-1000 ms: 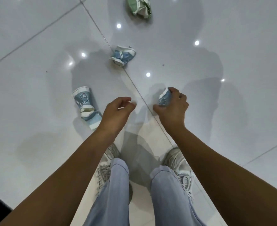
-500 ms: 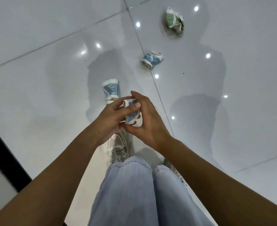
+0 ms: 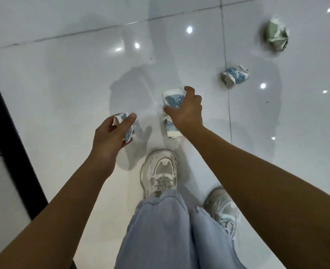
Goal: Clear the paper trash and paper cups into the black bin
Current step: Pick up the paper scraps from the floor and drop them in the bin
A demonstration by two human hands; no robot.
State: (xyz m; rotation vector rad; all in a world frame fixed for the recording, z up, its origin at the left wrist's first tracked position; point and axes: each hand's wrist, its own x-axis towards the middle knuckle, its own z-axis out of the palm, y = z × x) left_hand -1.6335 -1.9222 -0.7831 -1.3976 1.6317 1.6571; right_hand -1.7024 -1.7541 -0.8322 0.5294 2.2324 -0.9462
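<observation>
My left hand (image 3: 111,133) holds a crushed blue-and-white paper cup (image 3: 128,131) above the floor. My right hand (image 3: 185,109) reaches down, its thumb and fingers curled round a blue-and-white paper cup (image 3: 173,99) lying on the white tiles. A second cup piece (image 3: 171,131) lies right below that one and is partly hidden by my wrist. Farther right on the floor lie a crumpled blue cup (image 3: 235,75) and a crumpled green paper ball (image 3: 276,33). The black bin is out of view.
The glossy white tile floor (image 3: 63,84) mirrors ceiling lights. A black strip (image 3: 7,136) runs along the left edge. My two white sneakers (image 3: 160,173) and blue trouser legs fill the bottom centre.
The crushed cup has passed from my right hand to my left. My right hand has moved forward and down onto the cup on the floor. I have stepped towards it.
</observation>
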